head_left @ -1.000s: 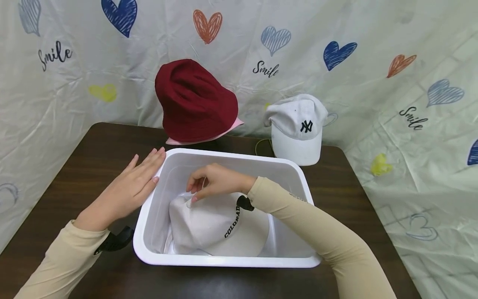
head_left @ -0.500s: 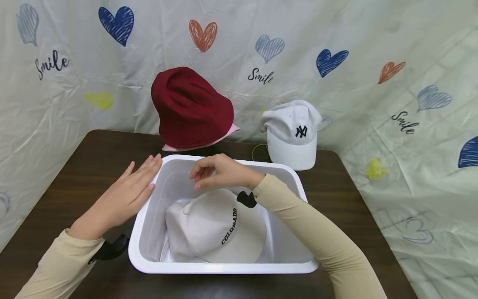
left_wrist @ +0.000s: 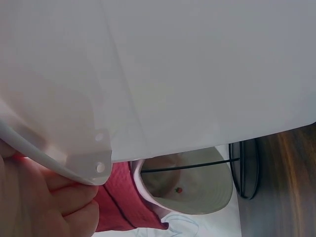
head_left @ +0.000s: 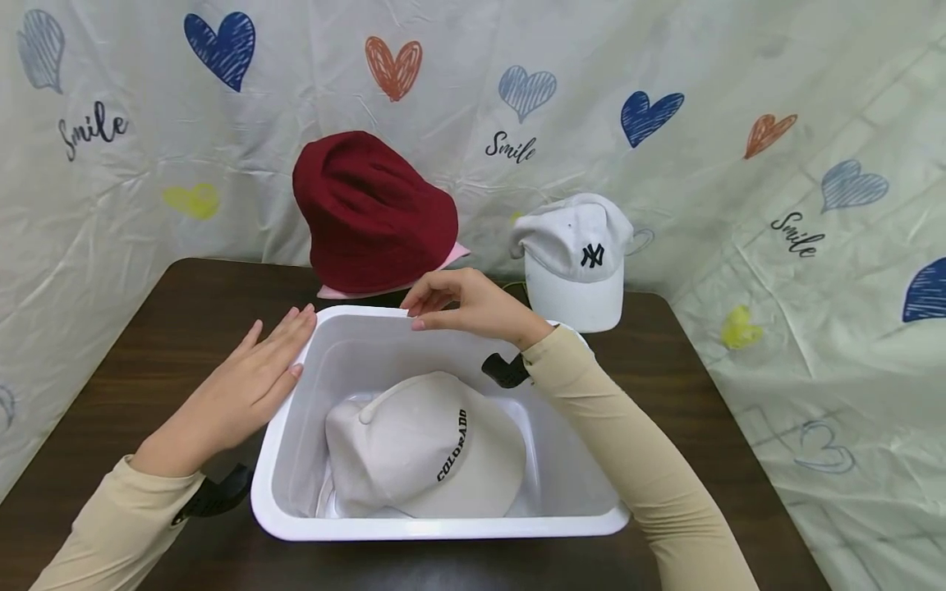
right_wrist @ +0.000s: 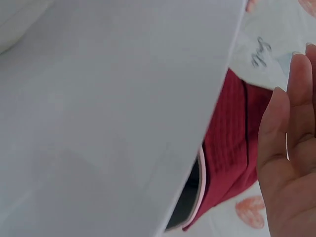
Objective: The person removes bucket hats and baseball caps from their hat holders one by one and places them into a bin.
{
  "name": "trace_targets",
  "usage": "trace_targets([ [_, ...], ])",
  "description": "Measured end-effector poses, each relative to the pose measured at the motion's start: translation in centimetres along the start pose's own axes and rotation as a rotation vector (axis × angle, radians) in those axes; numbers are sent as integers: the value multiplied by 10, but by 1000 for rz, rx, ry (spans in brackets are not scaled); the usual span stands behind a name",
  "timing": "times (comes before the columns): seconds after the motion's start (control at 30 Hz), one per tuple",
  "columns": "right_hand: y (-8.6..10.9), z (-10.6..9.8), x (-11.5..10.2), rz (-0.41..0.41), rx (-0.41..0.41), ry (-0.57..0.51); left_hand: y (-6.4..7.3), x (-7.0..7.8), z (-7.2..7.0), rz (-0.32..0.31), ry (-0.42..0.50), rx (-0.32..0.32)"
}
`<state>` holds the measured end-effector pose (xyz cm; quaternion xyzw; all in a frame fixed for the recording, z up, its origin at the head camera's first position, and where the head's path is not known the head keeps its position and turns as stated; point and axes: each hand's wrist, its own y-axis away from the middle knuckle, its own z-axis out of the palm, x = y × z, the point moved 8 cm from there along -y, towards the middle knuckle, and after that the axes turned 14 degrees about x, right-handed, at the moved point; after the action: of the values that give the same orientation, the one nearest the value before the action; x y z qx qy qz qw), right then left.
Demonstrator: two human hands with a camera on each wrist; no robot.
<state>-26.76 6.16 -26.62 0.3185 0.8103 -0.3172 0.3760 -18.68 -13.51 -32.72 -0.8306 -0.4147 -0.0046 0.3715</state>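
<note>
A white plastic tub (head_left: 440, 529) stands on the table with a cream baseball cap (head_left: 424, 443) lettered COLORADO lying in it. My left hand (head_left: 236, 386) rests flat, fingers extended, along the tub's left rim. Over the back rim hovers my right hand (head_left: 473, 304), its fingers loosely bent and nothing held. Just behind that hand is a dark red bucket hat (head_left: 373, 213), stacked over a pink hat whose brim edge (head_left: 452, 256) peeks out below. In the right wrist view the fingers (right_wrist: 274, 123) of the right hand are beside the red hat (right_wrist: 229, 148).
A white cap (head_left: 580, 246) with a black NY logo sits at the back right. Black wire stand legs (left_wrist: 242, 168) show beneath the hats in the left wrist view. Behind the dark wooden table (head_left: 214, 312) hangs a sheet (head_left: 739, 66) printed with hearts.
My right hand has let go of the cream cap's crown, risen out of the tub and moved back to its rear rim. The left hand stays on the left rim.
</note>
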Motion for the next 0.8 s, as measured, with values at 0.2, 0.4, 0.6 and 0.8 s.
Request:
trace_targets([
  [0.2,-2,-17,1,6,71,-25,1,-1,-2,-6,-11,-5],
  [0.4,0,-51,2,2,173,28,-1,1,0,-6,-11,-16],
  [0.6,10,-92,14,89,282,122,-2,1,2,-7,-15,-25],
  [0.8,18,-113,20,110,310,161,-1,1,0,-4,-23,-22],
])
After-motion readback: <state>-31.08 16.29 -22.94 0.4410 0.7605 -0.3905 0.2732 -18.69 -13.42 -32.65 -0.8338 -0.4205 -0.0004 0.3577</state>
